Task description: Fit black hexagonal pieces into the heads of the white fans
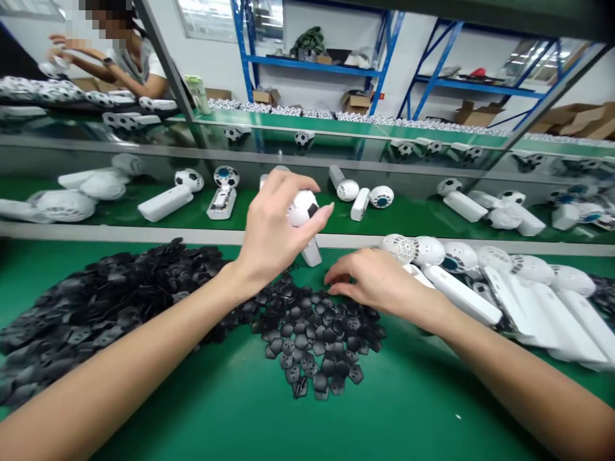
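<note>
The left hand [271, 234] is closed around a small handheld fan [303, 208], its fingers curled over the fan's round white head, which has black patches like a football. The fan's white handle [311, 253] points down below the hand, its lower end just beside the grey rail [365, 241] at the back edge of the green bench [288, 422]. The head looks like light, smooth plastic, so it may slip in the fingers, and a hard squeeze could perhaps crack a thin shell. The straight handle seems the surer place to take hold.

The right hand [377, 280] is half curled, with its fingertips [331, 278] down at the top edge of a pile of black pentagonal pieces [312, 339] near the middle of the bench. Whether it pinches a piece is impossible to tell. These pieces look thin, flat and light, and they overlap, so they are probably best lifted singly by an edge. A larger black heap [110, 307] spreads towards the bench's left side.

To the right lie white fan bodies [461, 294] and vented round shells [427, 251]. Beyond the rail, more fans [166, 203] lie on a green conveyor belt [120, 221], and a co-worker's hand [62, 43] shows at the far upper left.
</note>
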`<act>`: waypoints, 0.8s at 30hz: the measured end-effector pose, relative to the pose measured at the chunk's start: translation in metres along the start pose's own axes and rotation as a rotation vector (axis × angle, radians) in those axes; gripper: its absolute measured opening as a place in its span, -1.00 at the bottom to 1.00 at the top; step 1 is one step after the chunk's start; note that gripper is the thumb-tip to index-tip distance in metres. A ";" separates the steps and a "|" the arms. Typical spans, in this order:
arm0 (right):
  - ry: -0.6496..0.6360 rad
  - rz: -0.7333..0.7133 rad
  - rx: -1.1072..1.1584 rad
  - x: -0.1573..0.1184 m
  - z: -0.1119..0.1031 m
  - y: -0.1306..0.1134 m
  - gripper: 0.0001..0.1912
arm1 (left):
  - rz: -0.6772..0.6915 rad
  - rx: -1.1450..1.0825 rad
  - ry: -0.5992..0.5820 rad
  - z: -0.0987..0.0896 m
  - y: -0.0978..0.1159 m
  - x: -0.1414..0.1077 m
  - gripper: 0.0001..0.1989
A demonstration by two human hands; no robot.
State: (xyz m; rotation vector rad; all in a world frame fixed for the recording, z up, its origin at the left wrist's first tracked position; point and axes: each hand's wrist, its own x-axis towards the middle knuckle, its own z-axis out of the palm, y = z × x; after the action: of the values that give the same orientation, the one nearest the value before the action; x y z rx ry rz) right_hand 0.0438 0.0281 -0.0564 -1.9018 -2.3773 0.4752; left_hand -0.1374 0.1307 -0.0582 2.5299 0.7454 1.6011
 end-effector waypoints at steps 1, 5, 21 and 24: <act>-0.005 0.006 -0.003 0.000 0.002 0.000 -0.87 | -0.016 0.004 -0.029 0.000 0.003 -0.001 -0.80; 0.000 0.003 0.021 0.001 0.008 0.001 -0.94 | -0.041 -0.063 -0.068 -0.004 0.014 0.001 -0.80; 0.086 -0.008 1.028 -0.002 -0.014 0.018 -0.75 | -0.803 -0.800 -0.145 -0.010 0.009 0.012 -0.69; 0.066 0.034 1.082 -0.003 -0.015 0.017 -0.68 | -0.766 -0.759 -0.146 -0.010 0.011 0.011 -0.68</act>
State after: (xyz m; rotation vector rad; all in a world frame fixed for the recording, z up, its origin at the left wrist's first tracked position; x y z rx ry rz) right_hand 0.0639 0.0314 -0.0460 -1.3630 -1.4662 1.3118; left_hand -0.1378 0.1231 -0.0416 1.5282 0.7560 1.1095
